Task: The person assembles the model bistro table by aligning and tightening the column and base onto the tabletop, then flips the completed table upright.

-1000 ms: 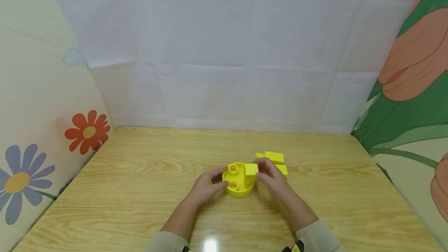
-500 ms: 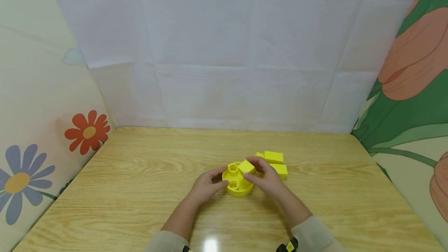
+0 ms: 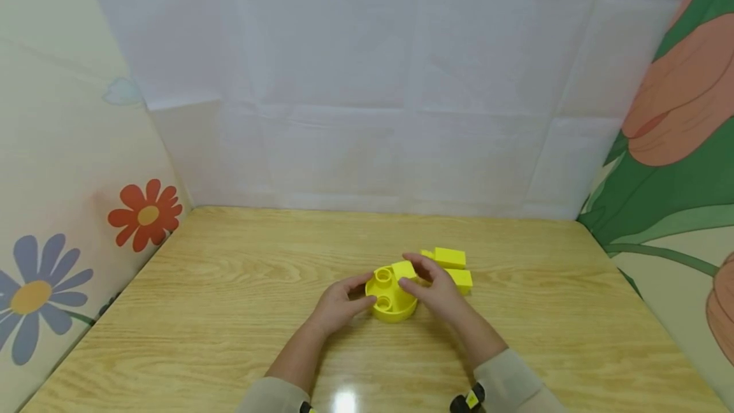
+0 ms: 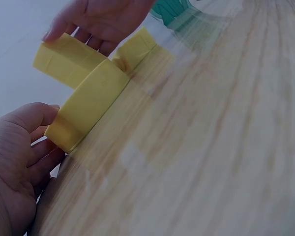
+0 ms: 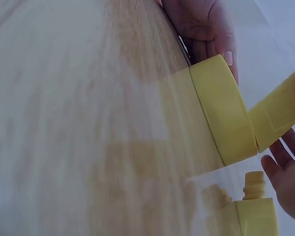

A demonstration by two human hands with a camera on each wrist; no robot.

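A round, shallow yellow base [image 3: 392, 316] lies on the wooden table, with two raised ring sockets on its left half. My left hand [image 3: 338, 304] holds its left rim between thumb and fingers. A yellow rectangular block [image 3: 404, 269] stands over the back right part of the base, pinched by my right hand [image 3: 440, 292]. In the left wrist view the block [image 4: 64, 59] rises at a tilt above the base's wall [image 4: 91, 105]. From the right wrist, the block [image 5: 278, 113] overlaps the base's rim; its lower end is hidden behind that wall.
Two more yellow blocks, a rear one [image 3: 450, 257] and a nearer one [image 3: 461, 280], lie just right of my right hand. A threaded peg [image 5: 254, 185] sticks out of one block. White cloth [image 3: 344, 113] hangs behind the table [image 3: 229, 285].
My right hand has moved left, bringing the block from the base's right edge to its back right part and turning it. The left hand stays on the rim.
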